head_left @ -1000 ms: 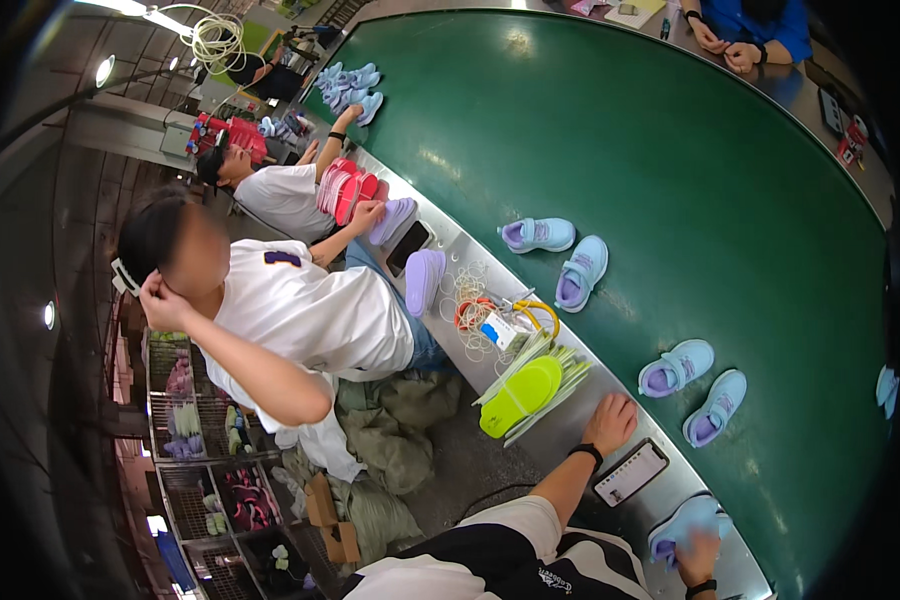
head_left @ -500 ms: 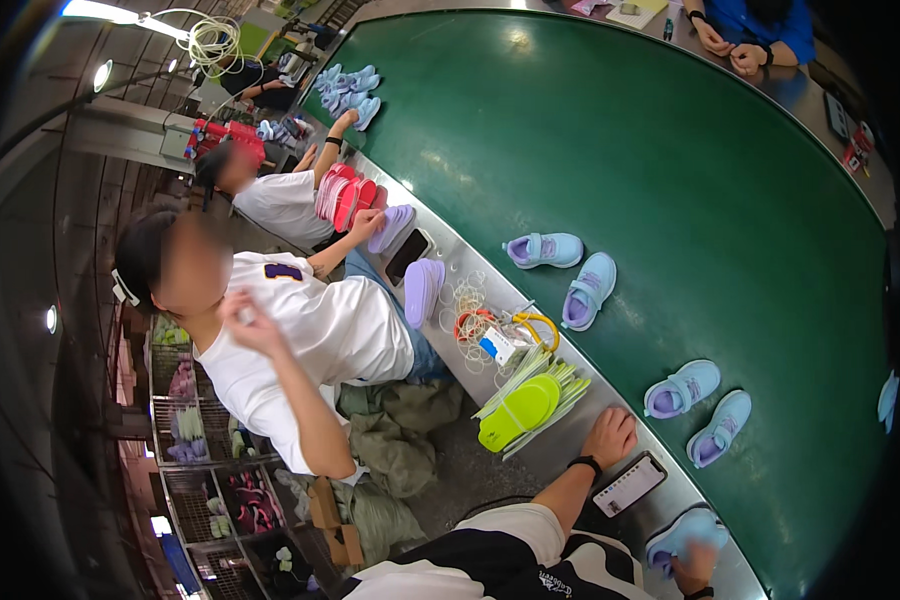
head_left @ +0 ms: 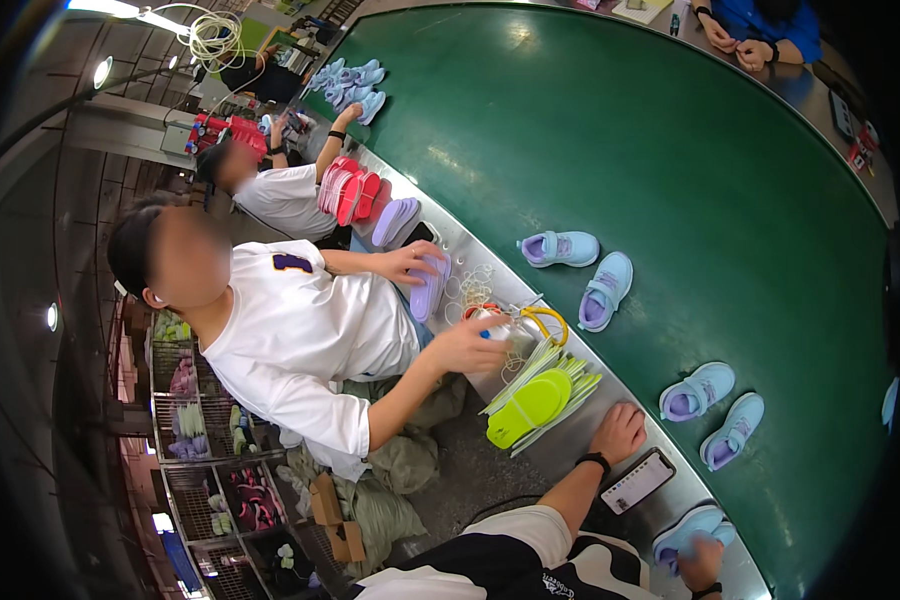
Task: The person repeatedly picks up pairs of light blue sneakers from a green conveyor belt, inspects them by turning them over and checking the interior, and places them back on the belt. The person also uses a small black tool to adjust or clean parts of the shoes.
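Observation:
My left hand (head_left: 620, 431) rests palm down on the metal ledge, holding nothing, its fingers loosely bent. Beside its wrist lies a phone with a lit screen (head_left: 637, 481). At the lower right my right hand (head_left: 702, 566), partly blurred, is on a light blue sneaker (head_left: 684, 532) at the ledge; its grip is only partly visible. Just beyond, on the green belt, sit a light blue sneaker with lilac lining (head_left: 697, 391) and its mate (head_left: 732, 432). Left of my left hand lies a banded bundle of lime-green insoles (head_left: 530, 408).
A co-worker in a white shirt (head_left: 300, 340) reaches over lilac insoles (head_left: 428, 295) and rubber bands (head_left: 475, 287). Another pair of sneakers (head_left: 605, 292) stands farther along the belt (head_left: 710, 190). Red insoles (head_left: 348, 190) lie beyond. A person in blue (head_left: 795, 35) sits across.
The co-worker's raised hand has come down from near the face to the rubber bands; the other hand has moved onto the nearer lilac insoles. My hands stay in about the same places.

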A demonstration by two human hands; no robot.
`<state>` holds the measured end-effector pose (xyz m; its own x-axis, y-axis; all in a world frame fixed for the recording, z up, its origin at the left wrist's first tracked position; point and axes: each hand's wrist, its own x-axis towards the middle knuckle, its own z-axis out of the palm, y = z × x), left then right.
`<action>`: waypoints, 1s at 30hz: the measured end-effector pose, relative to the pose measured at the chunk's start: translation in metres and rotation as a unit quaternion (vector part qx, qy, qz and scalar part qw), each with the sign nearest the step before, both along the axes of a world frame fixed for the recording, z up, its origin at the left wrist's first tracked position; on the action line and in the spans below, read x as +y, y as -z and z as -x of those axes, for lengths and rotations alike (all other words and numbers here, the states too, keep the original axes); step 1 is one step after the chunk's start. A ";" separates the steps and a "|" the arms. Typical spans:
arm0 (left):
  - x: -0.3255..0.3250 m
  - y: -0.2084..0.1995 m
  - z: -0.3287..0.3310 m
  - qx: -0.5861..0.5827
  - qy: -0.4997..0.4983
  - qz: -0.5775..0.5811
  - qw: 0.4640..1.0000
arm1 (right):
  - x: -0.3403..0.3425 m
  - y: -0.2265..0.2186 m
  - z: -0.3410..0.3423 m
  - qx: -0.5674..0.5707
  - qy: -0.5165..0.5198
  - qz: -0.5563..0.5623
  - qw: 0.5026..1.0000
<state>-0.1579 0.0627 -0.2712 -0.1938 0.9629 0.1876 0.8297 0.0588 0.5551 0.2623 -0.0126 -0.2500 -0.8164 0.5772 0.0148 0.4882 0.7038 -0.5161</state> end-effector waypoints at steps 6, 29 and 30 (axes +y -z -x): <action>0.001 -0.002 0.002 -0.005 0.002 0.008 1.000 | 0.001 -0.001 0.003 -0.001 0.008 -0.001 1.000; 0.002 0.001 0.011 -0.021 0.000 0.020 1.000 | 0.013 -0.002 0.011 -0.033 -0.061 -0.010 0.998; 0.002 0.002 0.012 -0.016 0.002 0.022 1.000 | 0.014 -0.002 0.013 -0.033 -0.064 -0.011 0.997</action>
<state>-0.1699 0.0651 -0.2729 -0.1961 0.9707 0.1386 0.8112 0.0812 0.5791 0.2495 0.0013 -0.2480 -0.8828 0.4687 -0.0307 0.4267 0.7729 -0.4697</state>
